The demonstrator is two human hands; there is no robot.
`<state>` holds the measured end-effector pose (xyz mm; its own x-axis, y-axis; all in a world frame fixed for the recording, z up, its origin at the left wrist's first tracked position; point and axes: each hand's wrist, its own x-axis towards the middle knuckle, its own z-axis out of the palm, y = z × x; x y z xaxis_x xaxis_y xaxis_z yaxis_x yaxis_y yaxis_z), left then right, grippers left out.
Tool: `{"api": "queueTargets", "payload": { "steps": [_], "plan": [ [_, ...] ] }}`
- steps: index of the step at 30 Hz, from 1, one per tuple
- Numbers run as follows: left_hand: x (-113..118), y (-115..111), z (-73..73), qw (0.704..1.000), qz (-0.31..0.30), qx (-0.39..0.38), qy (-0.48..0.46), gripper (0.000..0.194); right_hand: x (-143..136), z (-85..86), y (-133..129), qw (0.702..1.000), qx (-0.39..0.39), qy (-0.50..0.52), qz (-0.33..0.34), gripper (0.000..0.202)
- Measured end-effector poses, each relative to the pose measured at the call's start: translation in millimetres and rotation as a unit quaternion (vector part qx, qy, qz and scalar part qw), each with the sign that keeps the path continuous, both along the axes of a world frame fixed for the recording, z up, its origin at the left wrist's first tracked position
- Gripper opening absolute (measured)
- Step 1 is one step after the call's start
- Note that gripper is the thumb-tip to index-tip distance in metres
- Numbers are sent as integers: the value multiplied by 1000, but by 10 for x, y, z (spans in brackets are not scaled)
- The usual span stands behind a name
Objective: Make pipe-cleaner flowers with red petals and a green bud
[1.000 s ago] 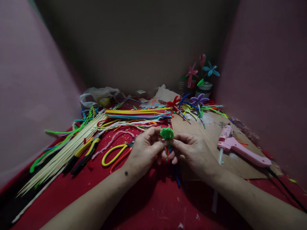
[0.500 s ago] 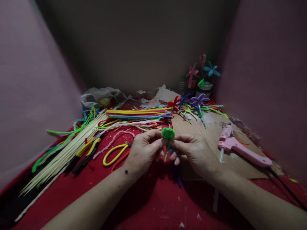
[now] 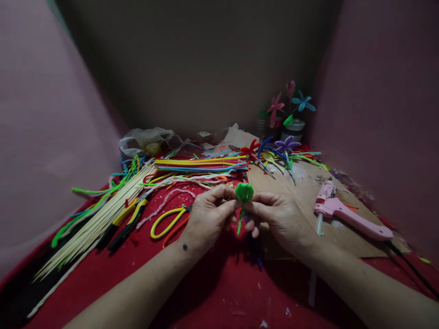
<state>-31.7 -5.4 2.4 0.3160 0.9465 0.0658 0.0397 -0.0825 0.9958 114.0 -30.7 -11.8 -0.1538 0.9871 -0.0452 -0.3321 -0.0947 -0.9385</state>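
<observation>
A small green pipe-cleaner flower with a short green stem hanging below it is pinched between both my hands above the red cloth. My left hand grips it from the left with thumb and fingers. My right hand grips it from the right. Just left of my left hand lie yellow-handled scissors.
Coloured pipe cleaners lie across the back, a bundle of wooden skewers and yellow-black pliers at the left. A pink glue gun rests on brown cardboard at the right. Finished flowers stand in pots at the back right.
Both hands still hold the green flower; its green stem end now hangs lower below the fingers. The view has shifted slightly.
</observation>
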Motion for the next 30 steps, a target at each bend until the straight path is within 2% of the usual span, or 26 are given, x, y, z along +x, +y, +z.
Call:
{"api": "queueTargets", "payload": {
  "steps": [9, 20, 26, 30],
  "plan": [
    [-5, 16, -31, 998, -16, -24, -56, 10, 38, -62, 39, 999, -21, 30, 36, 23],
    [-26, 69, -46, 996, -45, -29, -70, 13, 59, -72, 43, 999, 22, 7, 44, 23],
    [-88, 95, 80, 991, -102, -20, -85, 21, 36, 18, 10, 996, 64, -65, -21, 24],
    [-72, 42, 133, 997, -55, 37, -49, 24, 40, 19, 0, 981, 93, -149, -77, 18]
  ]
}}
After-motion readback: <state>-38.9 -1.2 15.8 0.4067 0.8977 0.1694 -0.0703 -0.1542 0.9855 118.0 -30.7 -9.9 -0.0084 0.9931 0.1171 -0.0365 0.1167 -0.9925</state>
